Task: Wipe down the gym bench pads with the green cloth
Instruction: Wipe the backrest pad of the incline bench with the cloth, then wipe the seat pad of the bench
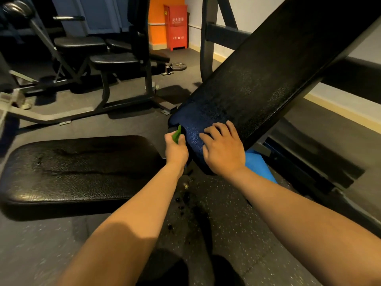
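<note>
The left hand (176, 150) grips the green cloth (177, 136) in its curled fingers, against the lower left edge of the inclined back pad (257, 79). The right hand (223, 150) lies flat on the lower end of this pad, fingers slightly spread. The flat seat pad (78, 172) is just beside, on the left.

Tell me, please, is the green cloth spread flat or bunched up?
Bunched: the left hand grips the green cloth, only a tip showing.

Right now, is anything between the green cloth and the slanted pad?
Nothing visible. The left hand grips the green cloth at the lower end of the slanted pad; the right hand rests on that pad beside it.
</note>
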